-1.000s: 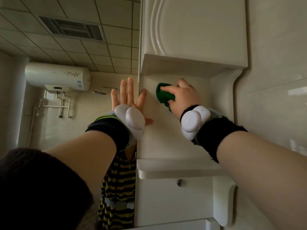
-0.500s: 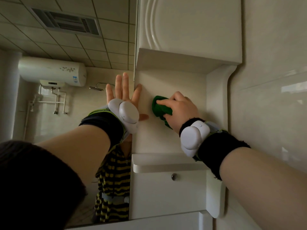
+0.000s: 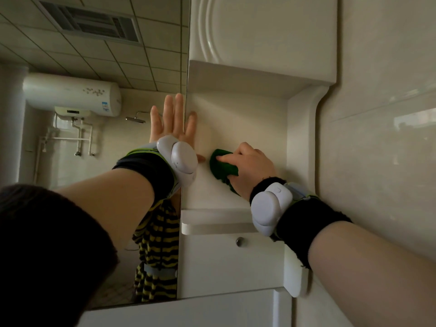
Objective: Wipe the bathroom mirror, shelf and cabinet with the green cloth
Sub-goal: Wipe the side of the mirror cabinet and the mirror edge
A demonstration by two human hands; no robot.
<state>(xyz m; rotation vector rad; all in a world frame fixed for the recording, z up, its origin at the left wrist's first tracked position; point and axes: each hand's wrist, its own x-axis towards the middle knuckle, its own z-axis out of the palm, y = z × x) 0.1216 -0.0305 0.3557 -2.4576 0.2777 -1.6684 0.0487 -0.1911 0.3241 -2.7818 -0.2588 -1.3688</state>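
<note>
The green cloth is gripped by the right hand and half hidden beneath it. The left hand is spread flat just beside it, its heel covered by a wrist device.

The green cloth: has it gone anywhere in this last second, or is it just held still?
The right hand, fingers gripping the crumpled green cloth, wiped down the white recessed back panel, from just under the upper cabinet toward the white shelf, ending level with the thumb of the left hand. That hand stayed flat and open across the mirror edge.
</note>
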